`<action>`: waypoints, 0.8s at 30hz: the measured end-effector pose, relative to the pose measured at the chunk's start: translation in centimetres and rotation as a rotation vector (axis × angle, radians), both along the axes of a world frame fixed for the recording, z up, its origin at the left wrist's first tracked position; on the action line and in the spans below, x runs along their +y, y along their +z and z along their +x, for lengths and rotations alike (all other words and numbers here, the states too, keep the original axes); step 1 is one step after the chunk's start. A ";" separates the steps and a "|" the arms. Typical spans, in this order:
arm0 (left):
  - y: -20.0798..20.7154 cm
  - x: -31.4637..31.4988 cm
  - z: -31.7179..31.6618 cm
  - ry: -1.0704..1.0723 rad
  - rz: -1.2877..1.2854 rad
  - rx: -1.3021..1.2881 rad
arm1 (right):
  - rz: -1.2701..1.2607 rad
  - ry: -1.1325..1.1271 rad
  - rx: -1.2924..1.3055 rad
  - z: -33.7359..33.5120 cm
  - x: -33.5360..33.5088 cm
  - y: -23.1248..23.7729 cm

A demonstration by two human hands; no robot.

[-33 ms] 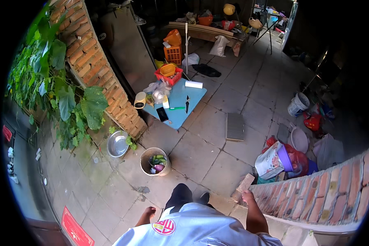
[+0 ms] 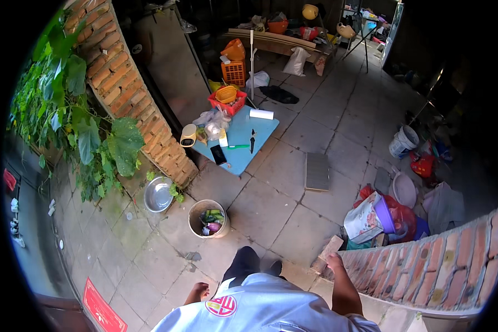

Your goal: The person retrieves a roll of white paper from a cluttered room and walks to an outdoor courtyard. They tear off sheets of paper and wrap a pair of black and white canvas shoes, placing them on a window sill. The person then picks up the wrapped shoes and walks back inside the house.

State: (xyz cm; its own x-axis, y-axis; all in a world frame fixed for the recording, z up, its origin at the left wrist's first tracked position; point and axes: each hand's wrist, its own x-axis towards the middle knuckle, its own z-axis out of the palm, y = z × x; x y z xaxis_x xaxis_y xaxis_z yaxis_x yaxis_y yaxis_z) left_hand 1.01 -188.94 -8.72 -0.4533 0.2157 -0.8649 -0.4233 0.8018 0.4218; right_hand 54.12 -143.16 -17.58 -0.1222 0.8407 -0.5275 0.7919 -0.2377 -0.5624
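My left hand hangs low beside my light blue shirt, its fingers loosely curled and nothing visible in them. On the other side my right hand is also curled, close to the brick end of a low wall; whether it touches the brick I cannot tell. No held thing shows there. Ahead of my feet stands a bucket with green and purple vegetables inside. A metal basin lies to its left. Farther on, a blue table carries a phone, a green-handled knife and a scale.
A brick pillar with leafy vines borders the left. On the paved floor lies a flat grey block. Bags and a purple basin crowd the right, behind the low brick wall. A red mat lies at lower left.
Hardly anything differs. The light tip of my right shoe has slipped mostly out of sight, and my hands have shifted very slightly.
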 end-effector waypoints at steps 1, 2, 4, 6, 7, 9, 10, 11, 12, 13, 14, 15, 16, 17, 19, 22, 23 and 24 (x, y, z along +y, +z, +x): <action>1.9 0.5 0.0 0.157 -0.001 -0.052 | -0.014 -0.064 0.099 -1.6 1.6 1.1; 3.0 1.4 0.4 0.276 0.040 -0.051 | -0.028 -0.098 0.193 -4.8 3.5 3.2; 5.5 5.7 0.1 0.370 0.190 0.057 | -0.111 -0.142 0.329 -10.1 5.1 5.8; 10.9 15.0 -1.7 0.335 0.418 0.210 | -0.209 -0.185 0.427 -14.0 6.3 7.8; 15.1 21.3 -2.9 0.247 0.468 0.289 | -0.327 -0.121 0.418 -14.8 7.1 8.2; 22.9 32.2 -5.3 0.193 0.797 0.270 | -0.554 0.019 0.399 -15.6 8.2 6.7; 27.6 36.5 -5.5 0.235 0.879 0.181 | -0.608 0.015 0.312 -16.6 8.6 7.4; 32.3 40.1 -5.5 0.153 1.037 0.313 | -0.657 0.011 0.220 -17.7 9.0 8.2; 35.8 43.4 -5.8 0.098 1.201 0.309 | -0.660 0.100 0.271 -16.4 10.0 6.4; 39.2 46.3 -6.2 0.054 1.403 0.255 | -0.595 0.070 0.191 -14.5 10.4 3.5; 42.3 48.8 -6.7 -0.081 1.671 0.277 | -0.589 -0.030 0.175 -15.2 10.9 4.2; 45.4 50.8 -7.4 -0.220 1.935 0.294 | -0.583 -0.129 0.154 -15.5 11.2 5.8; 49.0 51.7 -7.8 -0.309 2.108 0.219 | -0.572 -0.222 0.138 -15.9 11.9 6.8; 52.2 53.1 -8.1 -0.356 2.353 0.191 | -0.566 -0.215 0.116 -17.2 13.4 7.9; 56.2 55.3 -10.0 -0.562 2.515 -0.053 | -0.546 -0.259 0.165 -18.6 15.7 8.5; 59.2 57.9 -12.4 -0.733 2.512 -0.357 | -0.237 -0.082 0.101 -18.3 18.6 1.6; 57.7 58.8 -12.4 -0.732 2.464 -0.376 | -0.268 -0.088 0.118 -22.6 19.8 3.8; 57.2 59.6 -13.0 -0.723 2.442 -0.414 | -0.360 -0.095 0.189 -24.9 20.7 5.2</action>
State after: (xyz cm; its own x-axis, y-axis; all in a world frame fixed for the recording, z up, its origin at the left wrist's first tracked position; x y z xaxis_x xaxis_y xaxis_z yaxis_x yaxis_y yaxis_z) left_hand -12.01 -129.32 48.44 0.1027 0.3861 0.9167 -0.6895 -0.6366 0.3454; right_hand 29.20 -122.45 -12.34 -0.1759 0.6192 -0.7653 0.6480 -0.5124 -0.5635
